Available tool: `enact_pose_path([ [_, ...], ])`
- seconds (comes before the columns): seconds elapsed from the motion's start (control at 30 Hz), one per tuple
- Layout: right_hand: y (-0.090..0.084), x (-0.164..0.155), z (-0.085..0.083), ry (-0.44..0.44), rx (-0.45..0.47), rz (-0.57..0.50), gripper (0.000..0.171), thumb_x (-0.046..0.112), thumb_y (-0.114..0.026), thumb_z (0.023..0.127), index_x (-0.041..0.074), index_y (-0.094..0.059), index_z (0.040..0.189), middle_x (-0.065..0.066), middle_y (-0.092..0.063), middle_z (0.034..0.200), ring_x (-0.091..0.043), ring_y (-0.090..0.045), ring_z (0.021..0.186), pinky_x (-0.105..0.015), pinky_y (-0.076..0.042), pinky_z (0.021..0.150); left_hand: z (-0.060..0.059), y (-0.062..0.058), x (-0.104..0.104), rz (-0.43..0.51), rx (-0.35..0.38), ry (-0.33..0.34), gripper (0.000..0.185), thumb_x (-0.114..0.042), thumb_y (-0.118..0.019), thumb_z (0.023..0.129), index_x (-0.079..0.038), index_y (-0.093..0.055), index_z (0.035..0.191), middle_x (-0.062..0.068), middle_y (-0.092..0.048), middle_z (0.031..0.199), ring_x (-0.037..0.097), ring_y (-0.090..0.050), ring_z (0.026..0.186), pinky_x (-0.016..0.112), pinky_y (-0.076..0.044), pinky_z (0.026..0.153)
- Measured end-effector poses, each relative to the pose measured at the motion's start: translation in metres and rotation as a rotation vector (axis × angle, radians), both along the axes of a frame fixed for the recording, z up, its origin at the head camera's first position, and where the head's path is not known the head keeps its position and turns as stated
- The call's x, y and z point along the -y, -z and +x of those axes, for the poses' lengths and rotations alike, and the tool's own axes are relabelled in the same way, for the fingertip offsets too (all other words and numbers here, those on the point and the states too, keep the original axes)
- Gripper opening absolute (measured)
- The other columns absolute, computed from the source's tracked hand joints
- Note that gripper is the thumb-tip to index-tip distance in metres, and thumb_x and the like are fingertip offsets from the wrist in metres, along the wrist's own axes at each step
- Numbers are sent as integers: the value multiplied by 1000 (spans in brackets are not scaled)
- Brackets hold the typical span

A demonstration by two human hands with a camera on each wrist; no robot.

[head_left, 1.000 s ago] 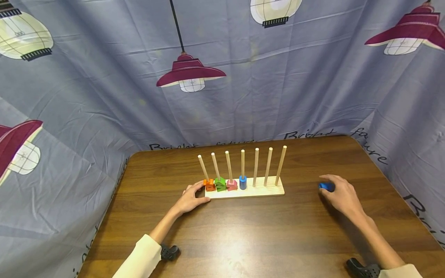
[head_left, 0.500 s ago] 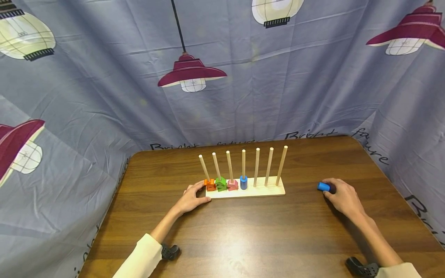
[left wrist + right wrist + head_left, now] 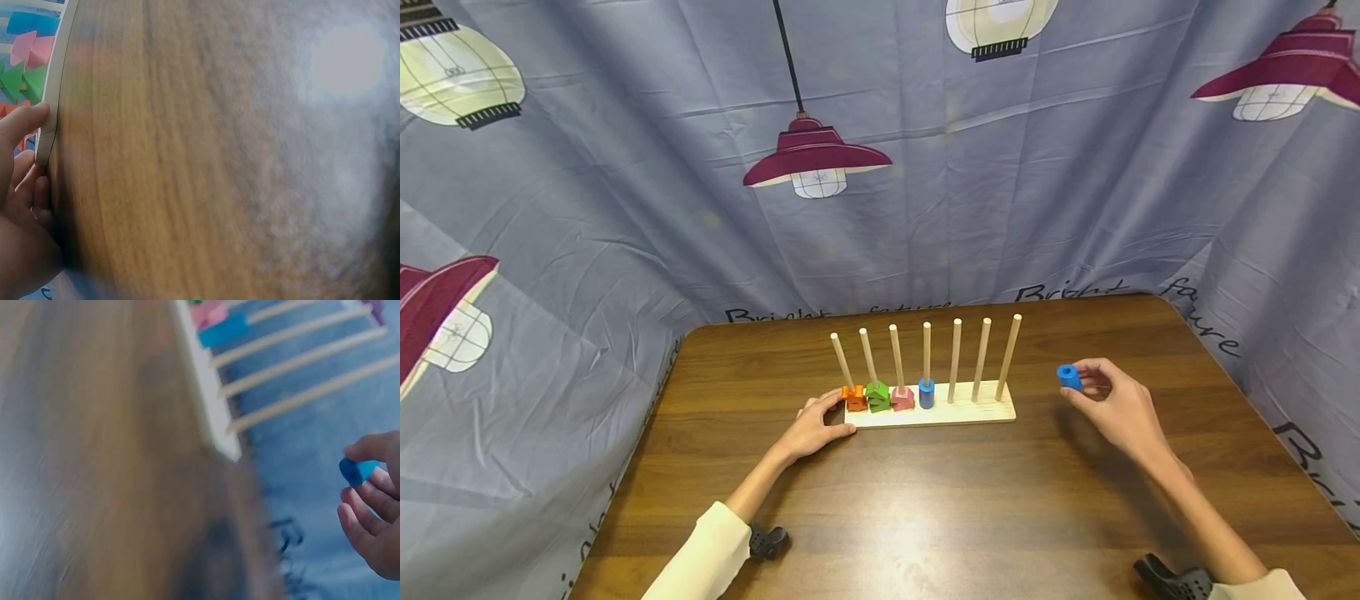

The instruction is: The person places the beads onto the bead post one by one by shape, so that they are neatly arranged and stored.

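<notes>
Upright wooden pegs rise from a pale pegboard. Its left pegs carry, from left to right, an orange block, a green block, a pink block and a blue cylinder. My left hand grips the board's left end, thumb along the front edge; the left wrist view shows the thumb against it. Right of the board, my right hand pinches a second blue cylinder between thumb and fingers, raised off the table. A hole shows in its upper end.
The three rightmost pegs, such as the end peg, bear no blocks. The brown wooden table ends at the back against a grey-blue curtain printed with lamps. Each wrist wears a black strap device.
My right hand has picked the blue cylinder up off the table, turned it more upright and brought it slightly left. My left hand stays at the pegboard's end.
</notes>
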State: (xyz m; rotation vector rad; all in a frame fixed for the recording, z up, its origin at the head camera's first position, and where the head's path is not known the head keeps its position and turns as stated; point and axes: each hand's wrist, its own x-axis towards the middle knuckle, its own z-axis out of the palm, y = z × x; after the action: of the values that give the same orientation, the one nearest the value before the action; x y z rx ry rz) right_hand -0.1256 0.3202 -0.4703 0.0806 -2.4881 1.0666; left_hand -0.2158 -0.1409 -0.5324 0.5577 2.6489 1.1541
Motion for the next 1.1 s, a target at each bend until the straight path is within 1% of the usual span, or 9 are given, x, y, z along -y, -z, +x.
enact_pose_path([
  [0.1, -19, 18, 0, -46, -24, -178, 35, 3, -80, 83, -2, -63, 113, -7, -69, 100, 5, -62, 85, -11, -48, 76, 0, -1, 0, 3, 10, 2, 73, -31, -78, 85, -2, -50, 146, 13, -45, 151, 33, -41, 128, 55, -28, 102],
  [0.27, -50, 51, -2, -136, -109, -403, 36, -9, -77, 82, -8, -62, 115, 5, -67, 104, -5, -65, 92, -18, -51, 82, 0, 1, 0, 5, 9, -1, 74, -33, -78, 85, -2, -50, 146, 13, -45, 151, 34, -41, 129, 56, -28, 102],
  [0.43, -80, 81, -5, -238, -181, -521, 36, -16, -73, 81, -11, -61, 115, -4, -67, 106, -13, -66, 94, -22, -51, 85, 0, 2, 0, -1, 3, 3, 73, -33, -78, 85, -4, -50, 146, 13, -45, 151, 33, -41, 128, 56, -28, 102],
  [0.5, -89, 92, -8, -293, -200, -546, 37, -18, -71, 81, -12, -60, 117, -8, -67, 106, -15, -66, 94, -24, -51, 85, 0, 2, 0, -1, 8, 2, 73, -32, -78, 85, -4, -50, 146, 13, -45, 151, 33, -41, 127, 55, -28, 102],
  [0.6, -99, 107, -13, -359, -220, -529, 40, -18, -69, 83, -10, -61, 120, -8, -67, 110, -16, -66, 97, -25, -51, 88, 0, 3, 0, -5, 1, 4, 72, -32, -78, 85, -5, -51, 146, 13, -45, 151, 33, -42, 126, 55, -28, 101],
  [0.7, -106, 121, -19, -388, -229, -502, 38, -14, -70, 84, -8, -62, 121, -9, -66, 112, -16, -65, 100, -26, -50, 90, 0, 2, 1, -14, 0, 6, 72, -33, -78, 85, -5, -50, 147, 13, -45, 151, 32, -42, 126, 55, -29, 100],
  [0.9, -113, 146, -33, -376, -216, -501, 34, -6, -75, 85, -3, -66, 117, -10, -67, 111, -17, -64, 104, -32, -48, 93, 0, 2, 0, -5, 15, -5, 73, -32, -78, 86, -6, -49, 147, 14, -44, 152, 34, -41, 127, 56, -28, 102],
  [0.97, -113, 152, -37, -359, -213, -487, 33, -4, -76, 85, 0, -67, 117, -9, -68, 112, -18, -64, 106, -36, -48, 95, 0, 1, 0, -6, 17, -6, 73, -32, -78, 86, -6, -49, 148, 14, -44, 152, 33, -41, 127, 56, -28, 102],
  [1.1, -110, 162, -44, -333, -209, -460, 33, -1, -77, 85, 2, -68, 116, -9, -70, 111, -19, -64, 108, -43, -47, 93, 1, 1, 0, -12, 18, -4, 73, -32, -78, 86, -5, -49, 147, 13, -43, 153, 33, -41, 127, 56, -28, 102],
])
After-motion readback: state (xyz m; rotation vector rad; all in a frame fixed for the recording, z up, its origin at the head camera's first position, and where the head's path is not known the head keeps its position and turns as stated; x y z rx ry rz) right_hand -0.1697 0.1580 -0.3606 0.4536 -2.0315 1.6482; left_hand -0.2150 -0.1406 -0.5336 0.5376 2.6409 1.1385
